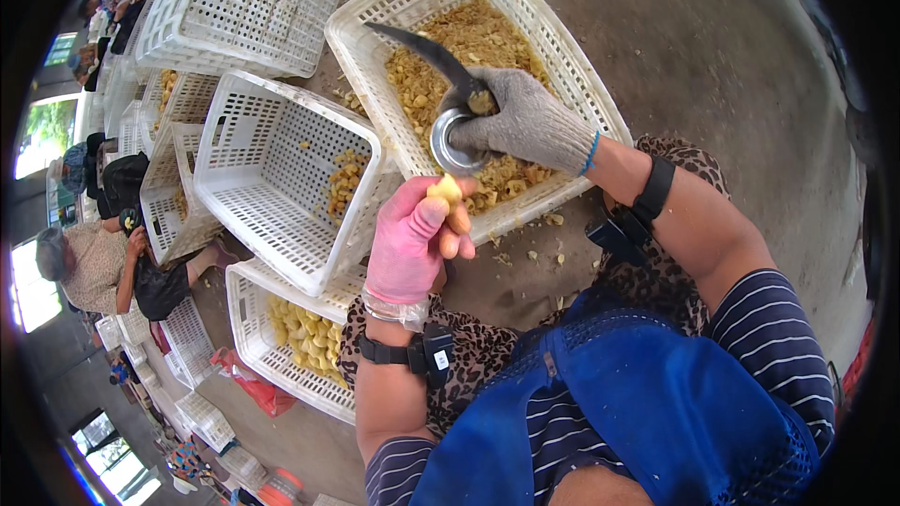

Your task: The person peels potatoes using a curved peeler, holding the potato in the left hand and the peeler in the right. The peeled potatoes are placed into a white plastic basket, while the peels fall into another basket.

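Note:
My left hand (408,253), in a pink glove with bare fingertips, pinches a small peeled yellow fruit piece (445,191); its exact kind is unclear. Just above it, my right hand (531,116) wears a grey knit glove. It grips a curved dark blade (425,48) and a round metal ring-shaped tool (451,140); whether the two are joined is hidden by the fingers. Both hands are over the near end of a white plastic crate (573,70) that holds yellow-brown peelings and scraps (471,31).
Left of me a tilted white crate (242,154) contains some orange-yellow pieces (348,179). Below it, another crate (281,379) holds pale yellow peeled pieces (302,334). Stacked crates (239,7) stand at upper left. A seated person (98,263) works farther left, near a red plastic bag (256,383).

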A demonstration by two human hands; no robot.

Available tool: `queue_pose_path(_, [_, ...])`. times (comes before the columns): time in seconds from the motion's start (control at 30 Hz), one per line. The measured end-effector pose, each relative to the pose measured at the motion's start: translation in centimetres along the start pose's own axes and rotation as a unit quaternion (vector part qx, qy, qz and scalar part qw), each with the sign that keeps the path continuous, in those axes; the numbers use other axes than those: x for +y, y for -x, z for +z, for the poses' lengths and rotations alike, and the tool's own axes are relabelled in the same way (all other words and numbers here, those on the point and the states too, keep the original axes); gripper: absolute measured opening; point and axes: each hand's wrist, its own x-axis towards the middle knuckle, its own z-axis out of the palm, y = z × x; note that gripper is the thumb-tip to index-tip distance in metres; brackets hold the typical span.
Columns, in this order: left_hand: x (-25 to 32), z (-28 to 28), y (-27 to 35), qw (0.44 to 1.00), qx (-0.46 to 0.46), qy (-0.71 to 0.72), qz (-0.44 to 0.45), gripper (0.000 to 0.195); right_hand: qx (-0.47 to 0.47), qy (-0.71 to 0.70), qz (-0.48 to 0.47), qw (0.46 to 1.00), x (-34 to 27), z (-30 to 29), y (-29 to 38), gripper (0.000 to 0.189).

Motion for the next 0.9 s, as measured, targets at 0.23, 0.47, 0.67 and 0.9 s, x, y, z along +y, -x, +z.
queue_pose_path(0.23, [-0.1,0.5,0.1,1.0,0.01,0.017,-0.005,0.07,-0.028,-0.003,-0.106,0.994,0.2,0.3,0.8,0.033])
queue_pose_path(0.47, [-0.3,-0.2,0.1,0.999,-0.039,0.029,0.001,0.066,-0.017,-0.041,0.007,0.999,-0.7,-0.3,0.8,0.031])
queue_pose_path(0.67, [-0.8,0.1,-0.1,1.0,0.01,0.022,0.018,0.063,0.013,-0.015,0.041,0.999,-2.1,-0.5,0.8,0.03])
queue_pose_path(0.9, [-0.4,0.5,-0.2,1.0,-0.004,-0.008,-0.016,0.066,-0.019,0.029,-0.022,0.999,0.5,0.1,0.3,0.03])
